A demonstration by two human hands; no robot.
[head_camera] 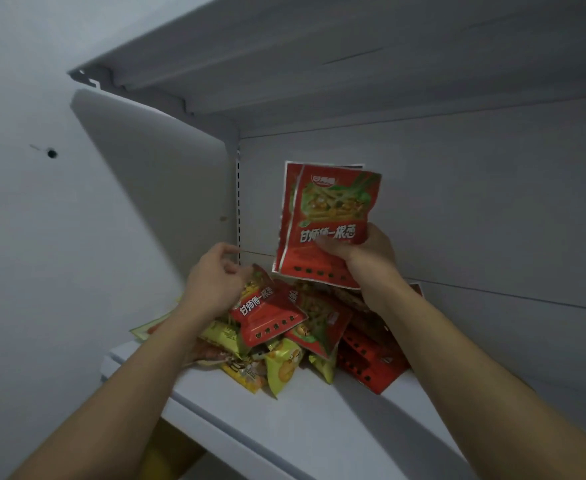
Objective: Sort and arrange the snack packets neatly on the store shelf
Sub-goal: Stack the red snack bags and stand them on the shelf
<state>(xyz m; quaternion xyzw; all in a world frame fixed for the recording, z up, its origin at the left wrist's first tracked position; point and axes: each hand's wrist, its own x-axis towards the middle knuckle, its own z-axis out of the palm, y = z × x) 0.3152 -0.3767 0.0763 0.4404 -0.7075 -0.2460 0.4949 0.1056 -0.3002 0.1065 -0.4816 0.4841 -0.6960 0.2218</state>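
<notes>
Grips a small stack of red packets point(326, 216) upright in the right hand point(364, 258), thumb across the front, just above the pile point(284, 365) of snack packets. Pinches the upper edge of a single red packet point(267, 313) with the curled left hand point(215, 285), at the pile's top left; hard to tell whether lifted clear or resting there. Under the pile, the white shelf point(319, 427). Within the pile, red packets on top and right, yellow-green ones low at the front. Above the pile, an upper shelf point(319, 64); left of it, a side panel point(153, 188).

Left hand point(212, 285), right hand point(367, 252): curled fingers point(326, 244)
</notes>
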